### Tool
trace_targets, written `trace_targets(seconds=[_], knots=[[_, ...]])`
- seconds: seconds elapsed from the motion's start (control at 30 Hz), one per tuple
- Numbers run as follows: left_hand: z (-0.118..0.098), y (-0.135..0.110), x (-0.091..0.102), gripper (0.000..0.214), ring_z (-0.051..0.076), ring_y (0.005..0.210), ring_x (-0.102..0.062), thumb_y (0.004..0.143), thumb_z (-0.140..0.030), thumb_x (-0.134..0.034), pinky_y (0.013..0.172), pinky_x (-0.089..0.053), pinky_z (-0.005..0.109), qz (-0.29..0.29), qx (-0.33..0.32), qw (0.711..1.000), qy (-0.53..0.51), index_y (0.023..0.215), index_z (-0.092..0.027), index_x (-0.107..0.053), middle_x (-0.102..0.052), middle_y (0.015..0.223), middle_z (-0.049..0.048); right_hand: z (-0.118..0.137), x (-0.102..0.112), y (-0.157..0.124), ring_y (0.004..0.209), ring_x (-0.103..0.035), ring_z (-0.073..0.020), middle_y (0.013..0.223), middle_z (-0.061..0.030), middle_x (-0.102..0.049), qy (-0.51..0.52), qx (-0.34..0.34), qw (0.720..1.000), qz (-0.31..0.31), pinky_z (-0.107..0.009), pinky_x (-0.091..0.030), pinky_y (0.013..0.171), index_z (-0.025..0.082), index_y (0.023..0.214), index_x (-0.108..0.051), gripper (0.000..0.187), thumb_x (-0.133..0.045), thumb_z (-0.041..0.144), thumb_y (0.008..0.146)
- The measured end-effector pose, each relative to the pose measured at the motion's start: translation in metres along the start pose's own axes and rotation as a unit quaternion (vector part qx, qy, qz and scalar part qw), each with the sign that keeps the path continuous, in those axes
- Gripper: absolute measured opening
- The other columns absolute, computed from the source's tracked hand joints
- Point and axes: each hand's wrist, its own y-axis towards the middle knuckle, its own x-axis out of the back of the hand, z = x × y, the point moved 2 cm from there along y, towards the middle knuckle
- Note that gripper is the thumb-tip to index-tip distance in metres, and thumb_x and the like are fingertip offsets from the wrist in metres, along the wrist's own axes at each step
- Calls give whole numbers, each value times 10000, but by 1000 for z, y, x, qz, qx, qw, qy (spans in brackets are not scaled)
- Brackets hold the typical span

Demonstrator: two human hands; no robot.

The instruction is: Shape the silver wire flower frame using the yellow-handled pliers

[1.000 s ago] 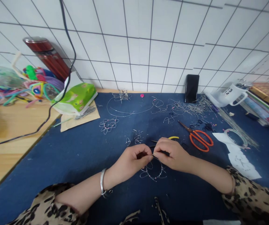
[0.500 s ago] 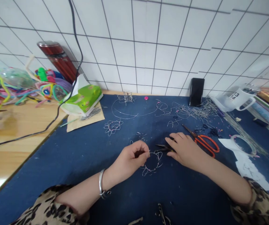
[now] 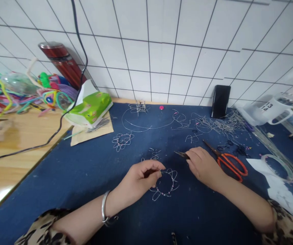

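Observation:
My left hand (image 3: 138, 180) pinches the left edge of a wire flower ring with small pink beads (image 3: 165, 184), which lies on the blue cloth (image 3: 85, 170). My right hand (image 3: 204, 165) is closed around small pliers (image 3: 182, 154); their dark tips stick out to the left of my fingers, just above the ring. Orange-handled scissors (image 3: 229, 161) lie right beside that hand.
Another wire flower (image 3: 122, 140) and loose wire bits (image 3: 212, 124) lie farther back. A green tissue pack (image 3: 90, 109), red flask (image 3: 59, 63), pipe cleaners (image 3: 21, 95), black phone (image 3: 220, 101), white mug (image 3: 274, 109) and a tape ring (image 3: 276, 165) line the edges.
My right hand left the wire flower, reached right to the pliers and closed on them. My left hand kept hold of the flower.

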Motion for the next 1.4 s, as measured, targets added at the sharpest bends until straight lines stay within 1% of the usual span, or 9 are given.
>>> trace_targets(seconds=[0.13,0.27,0.37,0.43,0.57,0.67,0.77,1.2,1.4], knots=[[-1,0,1,143,103,564,-520,814,-180,-517,534,-426,229,7,-17,1000,16,933,-181,-596,-581,749,8,4,9,0,918,-513,-198,984,-100,-541,171,-30,984,-35,-366,-451,802,168,1048,-485,225,-329,225,897],[-2,0,2,141,111,583,-519,834,-179,-495,547,-424,235,8,-45,997,63,930,-182,-599,-576,740,9,17,14,-1,889,-519,-173,956,-86,-546,224,-22,974,-8,-324,-451,790,175,1029,-506,230,-346,296,917],[-6,0,2,129,118,603,-511,834,-156,-494,566,-414,240,3,-77,991,112,885,-177,-611,-568,712,7,26,13,-3,847,-516,-175,923,-78,-555,175,15,984,14,-325,-443,764,171,1008,-550,313,-446,431,868],[-8,0,1,132,127,637,-520,833,-143,-495,594,-416,248,-2,-98,986,133,863,-174,-620,-571,723,13,30,13,-5,815,-507,-178,897,-76,-557,124,37,991,19,-341,-431,746,168,997,-571,348,-470,465,845],[-6,-1,0,155,137,676,-543,836,-144,-497,632,-429,263,-15,-117,982,146,903,-183,-630,-583,796,29,36,17,-7,790,-488,-188,864,-77,-547,58,51,996,38,-354,-405,719,171,983,-586,311,-454,426,864],[-4,-2,-1,151,139,674,-551,832,-152,-509,638,-433,267,-20,-120,979,163,913,-189,-631,-594,783,24,40,23,-8,767,-473,-187,829,-71,-537,26,48,997,56,-347,-386,699,177,974,-586,263,-445,375,875],[-4,-3,-3,134,141,672,-558,828,-155,-513,632,-437,264,-25,-114,976,185,891,-184,-627,-606,754,17,43,28,-10,773,-460,-194,828,-78,-531,-5,53,997,53,-347,-369,695,166,977,-584,250,-436,343,880],[-4,-4,-5,168,133,678,-541,834,-77,-459,644,-435,271,-33,-142,966,213,849,-179,-592,-585,735,-2,44,24,-11,778,-441,-181,842,-55,-522,-18,38,997,68,-325,-348,705,189,991,-572,254,-414,359,890],[-3,-3,-4,167,143,752,-547,821,-62,-490,683,-454,281,-31,-177,964,195,871,-169,-608,-574,842,30,46,27,-11,788,-433,-193,847,-60,-519,-41,39,996,73,-334,-337,707,185,990,-569,241,-425,347,883]])
